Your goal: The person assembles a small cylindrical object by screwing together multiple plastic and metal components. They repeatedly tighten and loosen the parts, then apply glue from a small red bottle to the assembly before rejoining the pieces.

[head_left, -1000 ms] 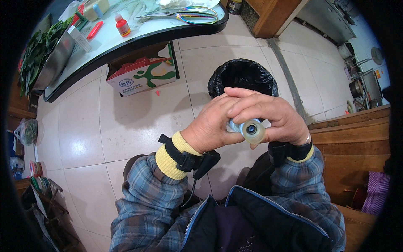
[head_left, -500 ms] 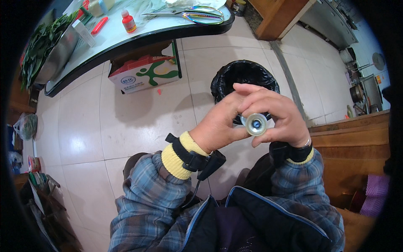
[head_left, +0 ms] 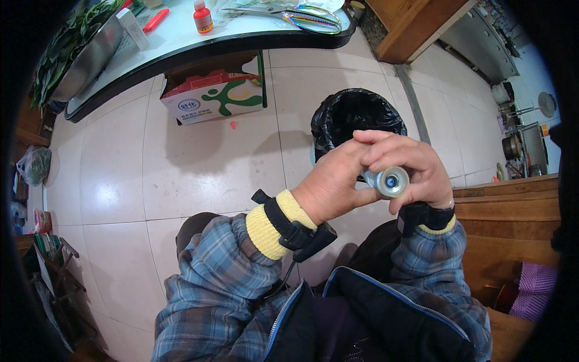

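Note:
Both my hands meet in front of me, just over the near side of a bin lined with a black bag [head_left: 338, 123]. Between them is a small clear cylindrical object [head_left: 393, 182], its round end turned up and showing a dark blue centre. My right hand [head_left: 419, 166] curls round it, thumb below and fingers above. From the other side my left hand [head_left: 341, 181] closes in, its thumb against the object and its fingers partly hidden under the right ones. The rest of the object is covered by my fingers, so its exact kind is unclear.
A table [head_left: 181, 47] at the upper left bears scissors [head_left: 313, 19], a red bottle [head_left: 202, 18], a red-handled item [head_left: 156, 20], a small white box [head_left: 132, 29] and a metal bowl of greens [head_left: 90, 63]. Under it sits an open carton [head_left: 214, 99]. Wooden furniture [head_left: 512, 217] stands at right.
My hands and the clear object have moved a little to the right, still together. The whole view has shifted slightly, with the table now higher in the picture.

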Demonstrator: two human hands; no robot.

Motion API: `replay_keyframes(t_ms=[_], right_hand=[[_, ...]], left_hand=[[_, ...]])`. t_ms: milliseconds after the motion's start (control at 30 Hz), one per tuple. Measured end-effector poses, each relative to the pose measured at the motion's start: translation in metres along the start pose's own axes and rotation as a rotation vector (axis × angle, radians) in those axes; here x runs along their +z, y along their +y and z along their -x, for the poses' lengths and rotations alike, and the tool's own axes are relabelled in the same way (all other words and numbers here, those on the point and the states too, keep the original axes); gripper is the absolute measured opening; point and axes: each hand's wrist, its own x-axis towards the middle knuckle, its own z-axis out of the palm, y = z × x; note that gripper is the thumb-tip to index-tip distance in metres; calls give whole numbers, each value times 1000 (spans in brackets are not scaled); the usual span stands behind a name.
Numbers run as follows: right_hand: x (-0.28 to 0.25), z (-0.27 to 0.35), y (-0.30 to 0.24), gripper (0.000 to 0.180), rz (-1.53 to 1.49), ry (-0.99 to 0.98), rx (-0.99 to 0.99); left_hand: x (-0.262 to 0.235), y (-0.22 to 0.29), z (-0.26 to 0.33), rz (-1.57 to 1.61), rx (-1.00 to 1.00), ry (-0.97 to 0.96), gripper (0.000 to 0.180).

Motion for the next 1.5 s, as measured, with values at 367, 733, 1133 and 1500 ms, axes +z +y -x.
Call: replay_keyframes(t_ms=[367, 733, 1133, 1500], right_hand=[[9, 8, 10, 62, -439, 364, 247], [11, 8, 10, 15, -263, 655, 266], [41, -5, 19, 55, -710, 598, 570], [49, -2, 26, 59, -1059, 658, 496]], left_hand=[[-12, -1, -4, -87, 17, 34, 61], [-13, -6, -5, -113, 46, 75, 66], [-29, 3, -11, 191, 1, 166, 72], [-28, 13, -10, 79, 127, 137, 77]])
